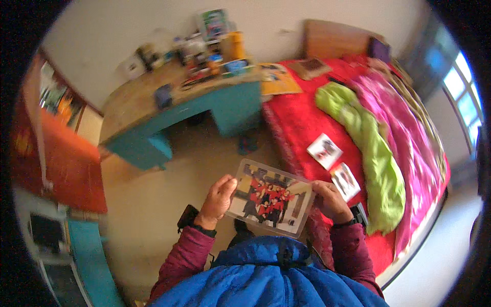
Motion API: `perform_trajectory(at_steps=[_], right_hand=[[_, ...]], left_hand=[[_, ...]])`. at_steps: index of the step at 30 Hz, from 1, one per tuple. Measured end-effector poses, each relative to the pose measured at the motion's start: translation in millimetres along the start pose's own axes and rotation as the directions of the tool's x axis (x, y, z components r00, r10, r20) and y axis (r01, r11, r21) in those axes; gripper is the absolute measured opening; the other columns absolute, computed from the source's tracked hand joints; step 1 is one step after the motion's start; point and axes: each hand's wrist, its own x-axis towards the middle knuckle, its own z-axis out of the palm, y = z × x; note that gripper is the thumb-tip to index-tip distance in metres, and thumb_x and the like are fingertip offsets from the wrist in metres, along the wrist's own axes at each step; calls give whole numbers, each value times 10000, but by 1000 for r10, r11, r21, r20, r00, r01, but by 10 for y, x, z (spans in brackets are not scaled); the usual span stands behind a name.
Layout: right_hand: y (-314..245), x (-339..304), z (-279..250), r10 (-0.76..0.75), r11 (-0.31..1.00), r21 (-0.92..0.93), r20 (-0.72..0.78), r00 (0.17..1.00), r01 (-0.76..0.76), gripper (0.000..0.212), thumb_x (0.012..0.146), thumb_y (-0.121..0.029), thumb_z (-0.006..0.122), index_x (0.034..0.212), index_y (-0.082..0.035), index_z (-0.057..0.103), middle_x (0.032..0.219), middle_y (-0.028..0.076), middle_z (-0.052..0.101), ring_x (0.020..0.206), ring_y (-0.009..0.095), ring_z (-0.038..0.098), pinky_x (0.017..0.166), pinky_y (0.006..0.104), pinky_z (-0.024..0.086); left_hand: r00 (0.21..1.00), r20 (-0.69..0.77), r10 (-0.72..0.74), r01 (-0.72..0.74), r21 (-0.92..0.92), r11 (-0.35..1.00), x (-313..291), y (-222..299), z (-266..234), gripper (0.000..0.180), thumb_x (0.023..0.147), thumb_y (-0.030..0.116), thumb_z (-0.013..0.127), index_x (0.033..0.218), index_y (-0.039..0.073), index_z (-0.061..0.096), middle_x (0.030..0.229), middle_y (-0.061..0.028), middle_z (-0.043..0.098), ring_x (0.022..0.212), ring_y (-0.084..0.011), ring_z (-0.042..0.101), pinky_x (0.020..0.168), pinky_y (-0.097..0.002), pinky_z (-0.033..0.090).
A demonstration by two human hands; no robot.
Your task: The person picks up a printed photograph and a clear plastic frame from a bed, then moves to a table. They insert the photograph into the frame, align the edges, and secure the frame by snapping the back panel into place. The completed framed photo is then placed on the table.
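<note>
A photograph of a group in red tops, with a clear border like a plastic sleeve around it, is held up in front of my body. My left hand grips its left edge, thumb on top. At its right edge my right hand pinches the border near the upper corner. The fingers under the photograph are hidden on both sides. Two more prints lie on the red bed cover to the right: a white-edged print and, nearer to me, a second print.
The bed stands at the right, bearing a green cloth and a pink quilt. A teal desk with a cluttered top is ahead. An orange-red cloth hangs at the left, above a teal cabinet. A window is far right.
</note>
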Motion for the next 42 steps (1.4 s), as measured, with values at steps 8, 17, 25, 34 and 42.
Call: perform_trajectory(at_steps=[8, 17, 25, 34, 42], right_hand=[[-368, 1820, 1706, 203, 917, -389, 256, 945, -91, 379, 997, -291, 489, 1054, 44, 657, 856, 144, 715, 704, 222, 695, 649, 318, 567], [-284, 3874, 3242, 84, 827, -521, 482, 872, 209, 348, 1007, -251, 501, 988, 60, 658, 728, 125, 691, 619, 188, 675, 577, 306, 520], [-331, 5357, 3930, 23, 894, -410, 447, 894, 182, 343, 1021, -258, 491, 964, 43, 646, 664, 90, 650, 589, 158, 639, 561, 294, 508], [-457, 6411, 4707, -236, 774, -559, 181, 955, 297, 270, 1015, -192, 504, 909, 22, 632, 678, 54, 642, 609, 120, 621, 572, 281, 502], [-210, 6616, 5283, -295, 770, -618, -126, 947, 157, 268, 1007, -172, 504, 956, 40, 660, 682, 50, 639, 599, 108, 606, 561, 266, 494]], left_hand=[[987, -153, 55, -29, 164, 986, 261, 724, -2124, 264, 1039, 293, 519, 874, 88, 542, 698, 93, 360, 613, -18, 325, 541, -214, 280], [913, -400, 78, -3, 185, 983, 847, 1001, -4004, 271, 1043, 305, 499, 878, 96, 545, 713, 94, 406, 616, -21, 351, 547, -211, 305], [855, -518, 37, 66, 179, 982, 1492, 1268, -5270, 303, 1056, 317, 473, 1052, 60, 634, 841, 11, 584, 730, -97, 551, 669, -267, 464], [757, -650, -60, 237, 187, 953, 1632, 1916, -7048, 241, 1020, 267, 541, 1048, 46, 633, 840, -17, 612, 756, -117, 599, 703, -278, 497], [921, -387, 40, 232, 629, 742, 2654, 2971, -8255, 176, 986, 171, 587, 996, 2, 636, 835, -38, 626, 723, -117, 580, 677, -276, 487]])
